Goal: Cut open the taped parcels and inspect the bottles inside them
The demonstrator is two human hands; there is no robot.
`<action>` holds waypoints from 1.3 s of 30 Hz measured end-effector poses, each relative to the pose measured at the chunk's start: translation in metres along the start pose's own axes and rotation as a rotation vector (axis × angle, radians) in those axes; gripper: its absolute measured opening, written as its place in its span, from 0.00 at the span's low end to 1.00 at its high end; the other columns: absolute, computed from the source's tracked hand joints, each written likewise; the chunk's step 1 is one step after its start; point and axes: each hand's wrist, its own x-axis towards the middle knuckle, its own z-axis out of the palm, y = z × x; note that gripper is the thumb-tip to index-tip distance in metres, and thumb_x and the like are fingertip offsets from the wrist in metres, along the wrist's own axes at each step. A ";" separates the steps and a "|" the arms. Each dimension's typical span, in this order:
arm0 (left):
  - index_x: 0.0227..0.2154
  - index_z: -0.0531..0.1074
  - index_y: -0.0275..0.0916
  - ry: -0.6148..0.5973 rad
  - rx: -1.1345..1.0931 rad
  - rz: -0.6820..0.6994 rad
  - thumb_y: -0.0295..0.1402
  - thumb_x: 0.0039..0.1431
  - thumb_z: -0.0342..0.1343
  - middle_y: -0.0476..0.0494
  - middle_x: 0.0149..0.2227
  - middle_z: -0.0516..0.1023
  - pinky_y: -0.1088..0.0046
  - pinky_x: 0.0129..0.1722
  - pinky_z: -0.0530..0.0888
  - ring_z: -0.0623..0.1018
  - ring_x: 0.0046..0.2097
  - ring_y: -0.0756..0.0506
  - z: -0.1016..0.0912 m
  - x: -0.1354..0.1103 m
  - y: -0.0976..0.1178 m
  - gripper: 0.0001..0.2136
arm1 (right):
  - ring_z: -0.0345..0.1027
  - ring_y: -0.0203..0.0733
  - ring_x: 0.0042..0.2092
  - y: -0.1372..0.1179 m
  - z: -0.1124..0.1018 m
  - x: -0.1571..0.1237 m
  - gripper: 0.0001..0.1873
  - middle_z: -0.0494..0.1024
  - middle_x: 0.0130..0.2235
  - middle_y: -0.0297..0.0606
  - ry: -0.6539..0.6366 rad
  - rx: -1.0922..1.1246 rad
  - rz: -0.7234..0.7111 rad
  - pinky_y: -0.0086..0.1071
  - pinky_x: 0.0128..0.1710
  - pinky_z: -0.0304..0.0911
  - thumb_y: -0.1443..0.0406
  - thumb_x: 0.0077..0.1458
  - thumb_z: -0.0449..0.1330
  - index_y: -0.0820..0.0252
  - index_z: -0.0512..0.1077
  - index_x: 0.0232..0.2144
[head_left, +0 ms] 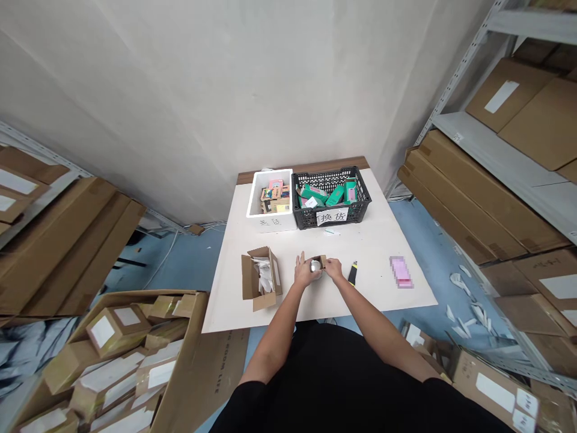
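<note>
Close to the front middle of the white table [288, 240], my hands are at a small brown cardboard box [321, 260]. A rounded, shiny silver thing [315, 265] shows at the box's opening; its kind is too small to make out. My left hand [305, 272] lies beside the silver thing on its left, fingers stretched out and apart. On the other side, my right hand [333, 269] has its fingers closed on the box's right edge. A yellow and black box cutter [353, 273] rests just right of my right hand.
An opened carton [274, 275] with white paper inside stands left. Behind are a white foam box [273, 222] of small packages and a black plastic basket [356, 211] with green boxes. A pixelated pink item [401, 272] lies right. A big carton [198, 325] holds parcels, lower left.
</note>
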 end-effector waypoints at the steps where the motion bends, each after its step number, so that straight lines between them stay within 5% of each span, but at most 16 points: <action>1: 0.54 0.77 0.40 -0.010 0.000 0.004 0.45 0.45 0.75 0.31 0.76 0.53 0.42 0.69 0.62 0.51 0.76 0.21 0.001 -0.002 -0.004 0.32 | 0.77 0.46 0.32 0.001 0.000 0.000 0.23 0.79 0.23 0.38 0.002 0.004 0.002 0.29 0.29 0.66 0.47 0.58 0.58 0.56 0.77 0.22; 5: 0.61 0.73 0.44 0.189 -0.145 0.071 0.45 0.59 0.66 0.35 0.74 0.60 0.51 0.69 0.65 0.59 0.75 0.31 -0.001 -0.011 -0.024 0.28 | 0.78 0.47 0.35 0.004 0.002 0.000 0.19 0.81 0.26 0.38 0.017 0.026 0.004 0.30 0.33 0.68 0.51 0.58 0.58 0.55 0.76 0.23; 8: 0.59 0.72 0.43 0.345 -0.346 -0.145 0.41 0.68 0.54 0.34 0.60 0.77 0.54 0.62 0.73 0.76 0.63 0.37 -0.003 -0.012 -0.041 0.20 | 0.79 0.46 0.40 0.006 0.007 -0.003 0.14 0.84 0.33 0.36 0.008 0.080 -0.044 0.32 0.40 0.71 0.53 0.57 0.58 0.53 0.77 0.31; 10: 0.55 0.74 0.42 0.276 -0.454 -0.263 0.40 0.66 0.55 0.37 0.50 0.83 0.55 0.56 0.78 0.82 0.52 0.38 0.000 -0.009 -0.047 0.17 | 0.79 0.46 0.43 0.008 0.011 -0.005 0.12 0.85 0.39 0.35 -0.061 0.118 -0.097 0.35 0.45 0.73 0.55 0.55 0.61 0.52 0.78 0.37; 14: 0.50 0.74 0.42 0.094 -0.595 -0.195 0.40 0.55 0.68 0.40 0.47 0.83 0.62 0.47 0.80 0.84 0.42 0.43 0.011 0.000 -0.045 0.21 | 0.77 0.49 0.51 0.013 0.012 -0.008 0.17 0.83 0.49 0.35 -0.209 0.095 -0.178 0.43 0.56 0.70 0.62 0.48 0.66 0.49 0.78 0.43; 18: 0.48 0.73 0.43 0.171 -0.554 -0.227 0.38 0.49 0.72 0.44 0.45 0.82 0.66 0.45 0.80 0.83 0.38 0.46 0.016 0.003 -0.039 0.23 | 0.76 0.51 0.54 0.019 0.004 -0.009 0.24 0.81 0.52 0.36 -0.256 0.149 -0.189 0.47 0.60 0.68 0.64 0.43 0.66 0.50 0.76 0.46; 24: 0.45 0.74 0.42 0.160 -0.501 -0.088 0.41 0.62 0.60 0.41 0.52 0.81 0.65 0.50 0.80 0.83 0.49 0.43 0.021 -0.010 -0.038 0.12 | 0.75 0.48 0.52 0.028 -0.001 -0.018 0.27 0.78 0.55 0.39 -0.229 0.318 -0.190 0.44 0.56 0.71 0.64 0.40 0.62 0.52 0.71 0.48; 30: 0.60 0.69 0.43 0.023 -0.607 -0.039 0.33 0.56 0.64 0.35 0.67 0.71 0.60 0.59 0.77 0.80 0.59 0.41 0.030 -0.023 -0.040 0.27 | 0.75 0.49 0.53 0.028 0.016 -0.024 0.30 0.78 0.55 0.40 -0.237 0.374 -0.201 0.46 0.57 0.69 0.66 0.41 0.64 0.52 0.70 0.51; 39: 0.58 0.73 0.43 0.091 -0.541 -0.030 0.24 0.53 0.59 0.41 0.63 0.78 0.55 0.62 0.77 0.80 0.60 0.39 0.007 0.001 -0.024 0.27 | 0.77 0.48 0.49 0.003 0.018 -0.012 0.27 0.81 0.51 0.39 -0.205 0.421 -0.165 0.43 0.51 0.73 0.65 0.45 0.60 0.52 0.70 0.51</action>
